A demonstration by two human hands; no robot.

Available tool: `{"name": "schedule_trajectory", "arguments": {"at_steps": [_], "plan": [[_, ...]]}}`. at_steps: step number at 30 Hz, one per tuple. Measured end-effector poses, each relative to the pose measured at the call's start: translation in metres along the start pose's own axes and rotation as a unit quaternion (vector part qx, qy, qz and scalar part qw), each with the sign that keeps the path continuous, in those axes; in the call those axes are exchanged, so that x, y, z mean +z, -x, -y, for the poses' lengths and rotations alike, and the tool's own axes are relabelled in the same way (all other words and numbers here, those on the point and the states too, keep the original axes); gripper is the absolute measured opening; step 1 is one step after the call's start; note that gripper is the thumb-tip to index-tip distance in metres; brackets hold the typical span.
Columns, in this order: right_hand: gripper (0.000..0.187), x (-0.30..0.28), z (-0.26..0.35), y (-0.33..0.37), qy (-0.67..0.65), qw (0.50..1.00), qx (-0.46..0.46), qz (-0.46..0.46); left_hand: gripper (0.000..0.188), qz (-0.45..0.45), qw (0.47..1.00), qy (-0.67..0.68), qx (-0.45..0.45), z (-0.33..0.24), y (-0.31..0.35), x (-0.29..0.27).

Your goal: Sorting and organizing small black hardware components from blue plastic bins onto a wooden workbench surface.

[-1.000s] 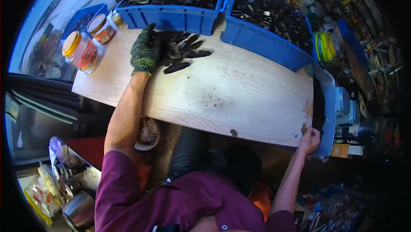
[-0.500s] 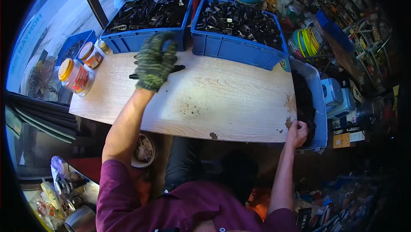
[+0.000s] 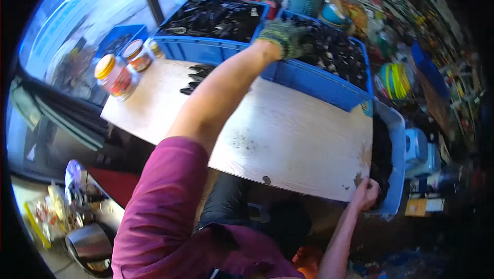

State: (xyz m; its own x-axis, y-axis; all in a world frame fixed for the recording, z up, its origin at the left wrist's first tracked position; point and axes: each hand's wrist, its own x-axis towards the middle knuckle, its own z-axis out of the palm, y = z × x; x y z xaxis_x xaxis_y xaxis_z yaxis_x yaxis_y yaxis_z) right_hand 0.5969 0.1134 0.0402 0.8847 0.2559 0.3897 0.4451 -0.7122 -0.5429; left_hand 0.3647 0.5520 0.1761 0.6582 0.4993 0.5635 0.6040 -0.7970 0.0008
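Note:
My left hand (image 3: 286,40), in a green patterned glove, reaches over the near-left side of the right blue crate (image 3: 318,86). Its blurred fingers are over the small black parts (image 3: 332,55) inside, and I cannot see whether they grip any. On the table, several black pieces (image 3: 197,77) lie in a small group left of my forearm. My bare right hand (image 3: 366,194) rests at the table's right corner, beside a grey-blue bin (image 3: 398,176) of dark material. Its fingers are curled closed, and what they hold, if anything, is hidden.
A second blue crate (image 3: 200,47) of black parts stands left of the first. Two lidded jars, one yellow-topped (image 3: 114,77) and one smaller (image 3: 137,56), stand at the table's left end. A small blue bin (image 3: 139,33) sits behind them. The wooden table (image 3: 288,140) has worn patches.
My left hand has moved right and away, from above the black pieces on the table to the right crate. Those pieces now show. My right hand stays at the corner; the view has shifted.

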Motion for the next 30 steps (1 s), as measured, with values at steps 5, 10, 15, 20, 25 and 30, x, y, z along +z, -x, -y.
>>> {"name": "schedule_trajectory", "arguments": {"at_steps": [5, 10, 15, 20, 25, 30], "plan": [[0.025, -0.004, 0.015, 0.002, -0.012, 1.000, 0.000, 0.020, 0.048, 0.066, 0.998, -0.011, -0.006, -0.009, -0.011, -0.006], [0.028, 0.002, 0.007, -0.003, -0.003, 1.000, -0.006, 0.020, 0.046, 0.024, 0.999, 0.038, -0.011, -0.011, -0.010, 0.002], [0.029, 0.001, 0.009, 0.000, -0.006, 1.000, -0.011, 0.011, 0.036, 0.027, 0.998, 0.061, -0.006, -0.017, -0.006, -0.006], [0.029, 0.006, 0.000, -0.004, 0.014, 1.000, -0.019, 0.010, 0.031, 0.034, 0.998, 0.061, 0.004, -0.016, -0.008, -0.008], [0.029, 0.006, 0.000, -0.002, -0.002, 1.000, -0.018, 0.005, 0.031, 0.042, 0.998, 0.038, -0.010, -0.025, -0.003, -0.019], [0.030, 0.009, -0.013, -0.010, 0.028, 0.999, -0.010, 0.014, 0.032, 0.032, 0.997, 0.054, -0.052, -0.022, 0.000, -0.011]]}}
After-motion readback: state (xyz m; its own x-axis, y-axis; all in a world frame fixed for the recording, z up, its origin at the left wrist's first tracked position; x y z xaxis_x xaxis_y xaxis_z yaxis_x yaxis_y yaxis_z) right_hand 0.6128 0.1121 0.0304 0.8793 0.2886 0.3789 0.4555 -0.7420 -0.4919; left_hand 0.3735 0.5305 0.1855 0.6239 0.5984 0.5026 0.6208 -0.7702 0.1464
